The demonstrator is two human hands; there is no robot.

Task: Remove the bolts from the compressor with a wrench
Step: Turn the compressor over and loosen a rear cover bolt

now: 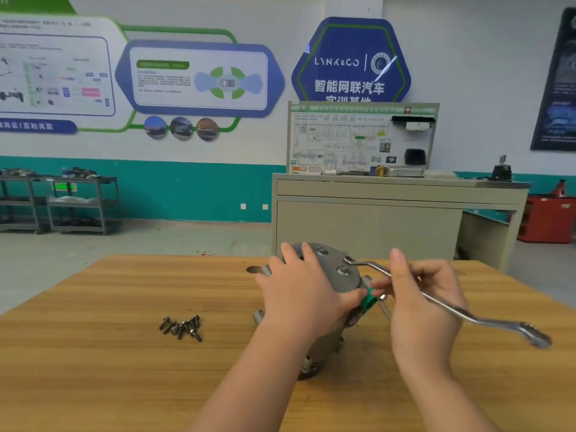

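Note:
A grey metal compressor (335,266) stands on the wooden table (93,353), its round end plate facing up with bolts (343,270) still in it. My left hand (299,288) lies on top of the plate and steadies it, fingers spread. My right hand (420,294) grips the shaft of a long silver ring wrench (461,313). The wrench's far ring end sits on a bolt at the plate's right rim. A green cap (369,299) shows between my two hands. Several loose bolts (182,327) lie in a small heap on the table to the left.
Behind the table stands a beige cabinet (389,213) with a diagram board on it. Grey shelving racks (62,204) stand at the far left wall. A red unit (548,219) stands at the far right.

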